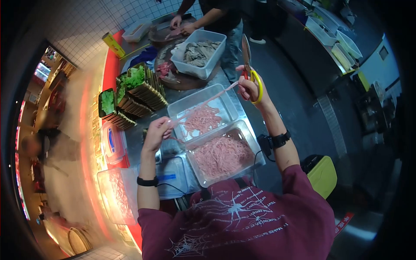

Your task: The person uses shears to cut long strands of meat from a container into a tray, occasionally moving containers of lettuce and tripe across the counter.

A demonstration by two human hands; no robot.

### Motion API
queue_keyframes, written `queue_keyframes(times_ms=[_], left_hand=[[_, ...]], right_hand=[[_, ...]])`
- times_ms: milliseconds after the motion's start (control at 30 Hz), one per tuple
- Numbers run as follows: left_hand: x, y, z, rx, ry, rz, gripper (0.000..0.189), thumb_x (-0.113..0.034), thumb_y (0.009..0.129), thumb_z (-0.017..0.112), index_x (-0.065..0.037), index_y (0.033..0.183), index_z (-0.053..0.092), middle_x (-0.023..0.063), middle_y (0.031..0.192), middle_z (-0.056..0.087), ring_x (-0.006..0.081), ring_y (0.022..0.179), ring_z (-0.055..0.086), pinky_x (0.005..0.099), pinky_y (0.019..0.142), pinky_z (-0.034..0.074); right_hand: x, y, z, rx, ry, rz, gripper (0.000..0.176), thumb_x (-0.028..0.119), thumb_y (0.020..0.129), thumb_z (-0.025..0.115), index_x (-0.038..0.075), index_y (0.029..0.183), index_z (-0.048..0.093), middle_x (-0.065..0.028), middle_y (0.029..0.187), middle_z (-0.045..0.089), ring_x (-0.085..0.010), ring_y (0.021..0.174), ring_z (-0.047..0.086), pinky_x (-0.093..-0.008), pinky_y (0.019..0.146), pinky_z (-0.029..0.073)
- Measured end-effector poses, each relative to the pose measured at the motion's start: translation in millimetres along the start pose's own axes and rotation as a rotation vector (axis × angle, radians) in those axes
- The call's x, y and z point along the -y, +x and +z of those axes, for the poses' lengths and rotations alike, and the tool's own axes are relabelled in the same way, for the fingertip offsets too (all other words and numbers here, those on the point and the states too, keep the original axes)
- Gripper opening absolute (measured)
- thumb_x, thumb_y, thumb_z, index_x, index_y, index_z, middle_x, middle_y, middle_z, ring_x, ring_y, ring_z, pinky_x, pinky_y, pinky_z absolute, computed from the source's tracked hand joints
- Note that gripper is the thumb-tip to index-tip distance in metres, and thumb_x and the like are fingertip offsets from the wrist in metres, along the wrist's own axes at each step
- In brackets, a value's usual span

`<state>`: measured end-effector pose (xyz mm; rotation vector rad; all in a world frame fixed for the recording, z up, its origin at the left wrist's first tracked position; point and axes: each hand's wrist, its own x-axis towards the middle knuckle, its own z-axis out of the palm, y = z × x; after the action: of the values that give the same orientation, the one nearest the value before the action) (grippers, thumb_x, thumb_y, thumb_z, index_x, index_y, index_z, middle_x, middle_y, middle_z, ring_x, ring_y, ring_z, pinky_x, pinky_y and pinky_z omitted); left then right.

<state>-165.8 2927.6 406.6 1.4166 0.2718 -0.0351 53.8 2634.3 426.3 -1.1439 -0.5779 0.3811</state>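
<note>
A long pink strip is stretched between my two hands above a clear plastic container. My left hand pinches its left end, fingers closed. My right hand holds yellow-and-red-handled scissors, blades pointing up, and the strip's other end is at its fingers. Inside the container below lies a small heap of pink strips. Nearer to me, a second container holds a larger pile of pink strips.
Stacked dark trays with green leaves stand at the left. A tub of grey pieces rests on a round board. Across the table, a person's hands work over another board. A blue-clipped lid lies near my left wrist.
</note>
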Motion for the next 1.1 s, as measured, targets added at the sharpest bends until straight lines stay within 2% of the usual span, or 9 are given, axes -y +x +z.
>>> queue_keyframes(times_ms=[333,467,567,700,767,900,967,1067,1100], left_hand=[[-20,-20,-35,0.13,0.109,-0.052,0.025,-0.025,0.093,0.058,-0.002,0.083,0.057,-0.0056,0.063,0.042,0.0015,0.051,0.033,0.0175,0.046,0.026],[-25,-7,-19,0.107,0.028,-0.012,0.021,-0.023,0.093,0.058,-0.004,0.086,0.056,-0.0055,0.065,0.044,0.0013,0.052,0.035,0.0166,0.046,0.027],[-37,5,5,0.128,0.059,0.043,0.018,-0.021,0.092,0.059,-0.003,0.087,0.058,-0.0049,0.065,0.047,0.0013,0.052,0.037,0.0171,0.046,0.027],[-50,21,34,0.129,0.179,0.005,0.018,-0.02,0.09,0.06,-0.002,0.093,0.062,-0.003,0.067,0.052,0.001,0.051,0.038,0.0169,0.047,0.029],[-45,30,40,0.132,0.217,-0.013,0.019,-0.02,0.09,0.06,-0.001,0.094,0.063,-0.0025,0.067,0.055,0.0012,0.05,0.039,0.0165,0.047,0.03],[-38,44,44,0.147,0.281,-0.072,0.018,-0.02,0.09,0.06,-0.002,0.091,0.064,-0.0028,0.066,0.055,0.0016,0.051,0.039,0.0173,0.047,0.03],[-32,52,45,0.174,0.301,-0.073,0.019,-0.021,0.091,0.06,-0.003,0.088,0.064,-0.003,0.065,0.055,0.0019,0.051,0.04,0.0178,0.047,0.03],[-32,57,50,0.171,0.342,-0.058,0.019,-0.021,0.091,0.06,-0.003,0.087,0.063,-0.0029,0.065,0.054,0.0018,0.051,0.04,0.0181,0.047,0.03],[-33,56,50,0.17,0.343,-0.059,0.019,-0.021,0.091,0.06,-0.003,0.087,0.063,-0.0029,0.065,0.054,0.0018,0.051,0.04,0.0181,0.047,0.03]], right_hand=[[-32,-1,-48,-0.091,-0.006,0.052,0.038,0.019,0.086,0.058,0.001,0.118,0.048,-0.001,0.061,0.05,-0.0056,0.042,0.044,-0.0169,0.04,0.036],[-61,-2,-49,-0.083,-0.191,0.129,0.033,0.014,0.086,0.056,0.002,0.116,0.048,-0.0022,0.063,0.053,-0.0066,0.042,0.044,-0.0183,0.039,0.035],[-80,-8,-41,-0.021,-0.353,0.201,0.032,0.005,0.084,0.054,0.003,0.116,0.048,-0.0057,0.072,0.063,-0.0071,0.043,0.046,-0.0204,0.039,0.036],[-112,-10,-21,0.045,-0.606,0.274,0.027,0.01,0.086,0.057,0.007,0.112,0.055,-0.0066,0.086,0.067,-0.0145,0.055,0.059,-0.0262,0.046,0.046],[-133,-6,-15,-0.04,-1.034,-0.167,0.027,0.014,0.085,0.063,0.009,0.111,0.058,-0.0057,0.094,0.068,-0.0175,0.066,0.064,-0.0273,0.053,0.049],[-112,-6,31,-0.003,-0.715,-0.114,0.029,0.016,0.086,0.064,0.007,0.112,0.056,-0.0066,0.099,0.067,-0.013,0.066,0.061,-0.0244,0.055,0.047],[-75,-11,61,0.233,-0.042,0.243,0.03,0.017,0.089,0.063,0.005,0.114,0.053,-0.0065,0.093,0.066,-0.0082,0.064,0.056,-0.0218,0.054,0.043],[-65,-3,78,0.371,-0.121,0.152,0.03,0.017,0.091,0.062,0.004,0.115,0.051,-0.0041,0.083,0.062,-0.0045,0.059,0.05,-0.0195,0.05,0.039],[-74,1,79,0.372,-0.134,0.101,0.033,0.018,0.089,0.065,0.005,0.117,0.052,-0.0009,0.076,0.053,-0.0045,0.055,0.05,-0.0171,0.047,0.038]])
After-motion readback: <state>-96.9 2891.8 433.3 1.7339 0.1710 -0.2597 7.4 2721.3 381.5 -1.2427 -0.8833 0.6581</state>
